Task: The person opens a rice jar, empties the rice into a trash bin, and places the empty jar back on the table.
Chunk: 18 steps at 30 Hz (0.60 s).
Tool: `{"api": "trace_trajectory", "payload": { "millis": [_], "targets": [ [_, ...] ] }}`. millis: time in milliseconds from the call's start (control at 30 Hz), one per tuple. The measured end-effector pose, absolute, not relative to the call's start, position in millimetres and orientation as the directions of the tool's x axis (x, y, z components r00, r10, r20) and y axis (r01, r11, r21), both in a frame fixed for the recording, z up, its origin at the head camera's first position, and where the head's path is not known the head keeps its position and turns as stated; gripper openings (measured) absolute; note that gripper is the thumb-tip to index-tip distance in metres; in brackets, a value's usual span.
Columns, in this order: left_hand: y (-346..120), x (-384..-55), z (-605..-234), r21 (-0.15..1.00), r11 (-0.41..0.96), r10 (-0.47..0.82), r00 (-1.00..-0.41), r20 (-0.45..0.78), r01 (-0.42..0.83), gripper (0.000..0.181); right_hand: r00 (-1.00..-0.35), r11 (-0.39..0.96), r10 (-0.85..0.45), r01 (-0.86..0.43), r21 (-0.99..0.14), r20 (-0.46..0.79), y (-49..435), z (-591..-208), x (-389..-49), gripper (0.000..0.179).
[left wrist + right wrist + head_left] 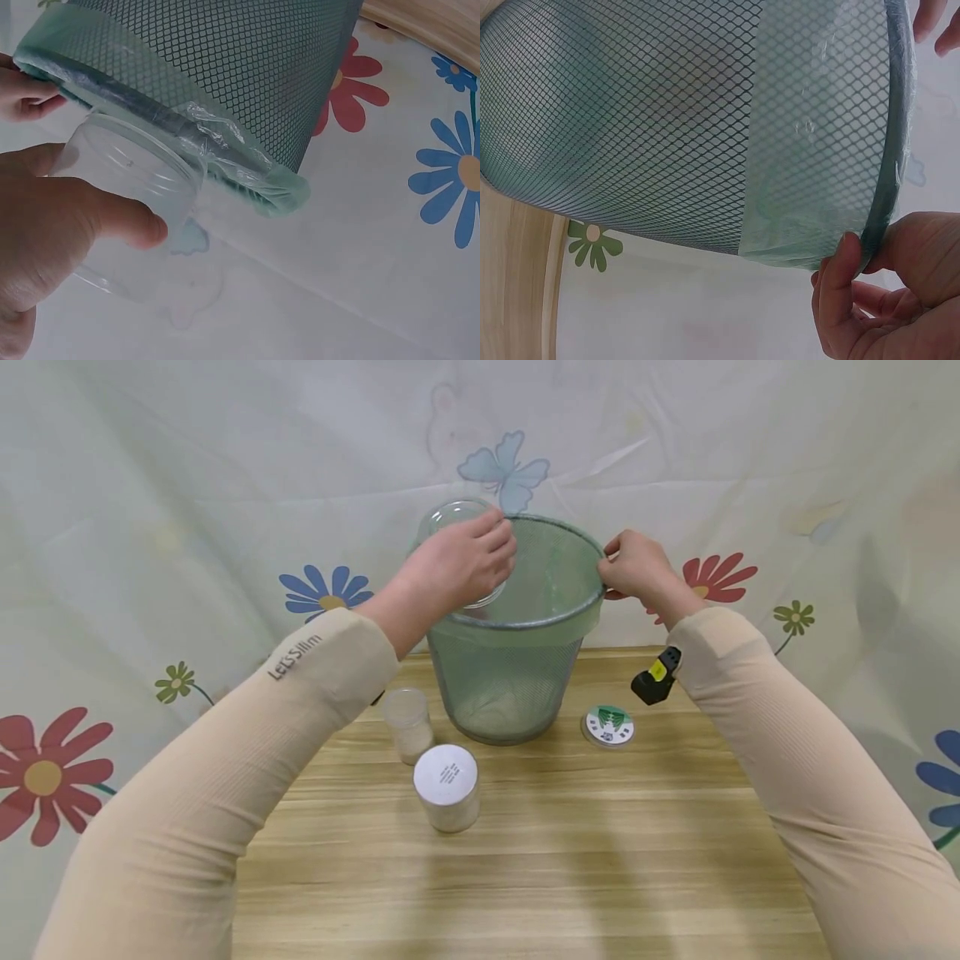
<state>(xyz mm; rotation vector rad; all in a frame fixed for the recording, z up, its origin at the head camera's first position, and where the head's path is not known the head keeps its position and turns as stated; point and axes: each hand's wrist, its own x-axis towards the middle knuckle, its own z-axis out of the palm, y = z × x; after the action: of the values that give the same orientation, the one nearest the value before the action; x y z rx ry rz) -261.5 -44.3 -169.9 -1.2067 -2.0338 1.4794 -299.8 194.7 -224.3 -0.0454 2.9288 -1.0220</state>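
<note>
bin [510, 685], one of mesh, is standing between the right hand [637, 564], pinching its green-lined rim [894, 150], and the left hand [459, 560], gripping one clear jar [142, 171]. two other jars [447, 781] are standing below the left hand; one round disc [609, 727] is lying below the right.

Head view: bright, diffuse illumination; faint, soft-edged shadows cross the foreground of the wooden tabletop [525, 893], and a pale streak of glare marks the floral curtain [618, 456]. Lettering on the white lid [446, 774] is too soft to read. Wide-angle distortion stretches the left sleeve [172, 827] toward the lower corner. Wrist views: dimmer and greyer, with small glints on the green bin liner [214, 124] and muted highlights along the clear plastic jar [139, 169].
</note>
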Motion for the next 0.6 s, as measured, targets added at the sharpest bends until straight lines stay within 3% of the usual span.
{"api": "trace_trajectory", "payload": {
  "millis": [467,600],
  "targets": [
    [-50.6,-266.3,-162.3,-0.842,0.2,0.828,-0.545,-0.129,0.502,0.041,-0.999,0.78,-0.041,-0.013,-0.626,-0.03,194.8,-225.1,-299.1,0.046],
    [-54.6,-267.1,-161.8,-0.826,0.227,0.83,-0.546,-0.113,0.516,0.048,-0.999,0.777,-0.042,-0.014,-0.63,-0.03,194.4,-225.5,-298.5,0.045]
  ]
}}
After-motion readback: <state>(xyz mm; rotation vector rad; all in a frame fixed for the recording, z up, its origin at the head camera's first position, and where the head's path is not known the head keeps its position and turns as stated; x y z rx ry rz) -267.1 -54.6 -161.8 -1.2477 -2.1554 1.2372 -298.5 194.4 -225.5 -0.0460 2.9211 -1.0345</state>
